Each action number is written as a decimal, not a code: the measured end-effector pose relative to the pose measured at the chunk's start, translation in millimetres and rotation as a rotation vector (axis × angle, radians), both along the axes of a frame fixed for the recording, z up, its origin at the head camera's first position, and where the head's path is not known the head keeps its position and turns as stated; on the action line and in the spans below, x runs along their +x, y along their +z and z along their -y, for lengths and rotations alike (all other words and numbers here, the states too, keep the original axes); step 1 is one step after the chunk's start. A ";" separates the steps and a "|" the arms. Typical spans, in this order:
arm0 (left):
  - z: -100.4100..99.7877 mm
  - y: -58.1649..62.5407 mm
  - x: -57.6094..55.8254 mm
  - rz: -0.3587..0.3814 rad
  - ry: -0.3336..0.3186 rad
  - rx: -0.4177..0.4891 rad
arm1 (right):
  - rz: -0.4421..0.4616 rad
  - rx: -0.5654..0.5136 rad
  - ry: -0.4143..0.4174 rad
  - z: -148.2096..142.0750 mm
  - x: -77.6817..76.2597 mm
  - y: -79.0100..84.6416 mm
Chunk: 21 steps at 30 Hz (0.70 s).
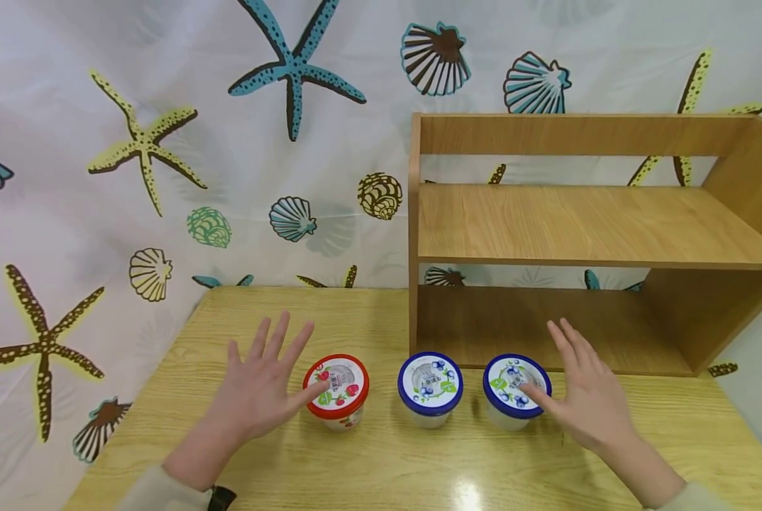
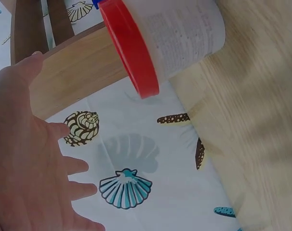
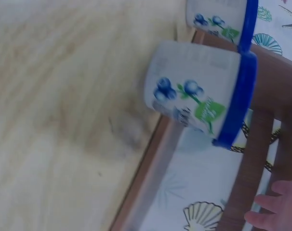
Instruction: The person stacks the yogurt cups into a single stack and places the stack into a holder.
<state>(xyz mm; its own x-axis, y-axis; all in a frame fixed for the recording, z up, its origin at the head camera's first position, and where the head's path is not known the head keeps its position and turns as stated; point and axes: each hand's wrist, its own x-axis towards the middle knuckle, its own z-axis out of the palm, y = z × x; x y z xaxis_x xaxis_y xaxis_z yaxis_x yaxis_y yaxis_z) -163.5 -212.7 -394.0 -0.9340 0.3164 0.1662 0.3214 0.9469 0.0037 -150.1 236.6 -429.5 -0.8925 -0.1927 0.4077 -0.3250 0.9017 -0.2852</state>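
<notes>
Three lidded tubs stand upright in a row on the wooden table. The leftmost tub [image 1: 345,389] has a red lid with strawberries printed on it. Blue lids with blueberries top the middle tub [image 1: 430,387] and the right tub [image 1: 515,390]. My left hand [image 1: 260,390] is spread beside the red-lidded tub, its thumb overlapping the lid in the head view; the left wrist view shows that tub [image 2: 184,36] apart from the fingers. To the right of the right tub [image 3: 194,89], my right hand [image 1: 588,397] hovers with extended fingers. Neither hand holds anything.
A two-level wooden shelf [image 1: 598,223] stands on the table [image 1: 419,468] behind the blue-lidded tubs, reaching to the right. A white curtain [image 1: 228,177] printed with starfish and shells hangs behind. A dark band [image 1: 221,498] shows at the left wrist.
</notes>
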 end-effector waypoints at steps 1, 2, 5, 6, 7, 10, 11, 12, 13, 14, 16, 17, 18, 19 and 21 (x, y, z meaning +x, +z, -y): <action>-1.0 -1.7 -0.4 0.003 0.000 0.004 | 0.001 -0.016 -0.004 1.0 0.1 -2.7; -2.1 -3.6 -1.0 0.003 0.000 0.006 | 0.004 -0.035 -0.008 1.9 0.3 -5.1; -4.5 -9.5 -2.3 0.008 -0.002 0.026 | 0.027 -0.100 -0.024 4.6 1.2 -10.6; -5.4 -11.6 -2.8 0.011 -0.004 0.039 | 0.038 -0.125 -0.027 5.5 1.4 -12.6; -6.1 -13.7 -3.1 0.014 -0.006 0.048 | 0.051 -0.149 -0.031 6.5 1.5 -14.9; -8.3 -19.9 -4.3 0.019 -0.011 0.073 | 0.078 -0.213 -0.044 9.4 2.3 -21.0; -9.1 -22.0 -4.9 0.017 -0.014 0.078 | 0.081 -0.230 -0.048 10.4 2.7 -23.1; -9.8 -24.1 -5.4 0.016 -0.015 0.079 | 0.083 -0.246 -0.051 11.3 3.3 -25.1; -10.4 -26.1 -5.9 0.017 -0.014 0.082 | 0.090 -0.260 -0.055 12.2 4.0 -26.7; -10.9 -28.2 -6.2 0.016 -0.015 0.086 | 0.098 -0.273 -0.059 13.1 4.8 -28.2; -12.0 -32.7 -7.0 0.020 -0.017 0.096 | 0.121 -0.292 -0.071 14.8 6.7 -31.1; -12.4 -34.9 -7.1 0.023 -0.018 0.101 | 0.137 -0.302 -0.075 15.5 7.8 -32.5; -12.8 -37.1 -7.1 0.028 -0.020 0.113 | 0.154 -0.314 -0.080 16.1 8.7 -34.2; -13.4 -39.3 -7.3 0.033 -0.021 0.124 | 0.173 -0.326 -0.082 16.8 9.9 -35.7; -14.6 -43.6 -7.4 0.042 -0.025 0.148 | 0.193 -0.351 -0.089 18.0 11.5 -39.7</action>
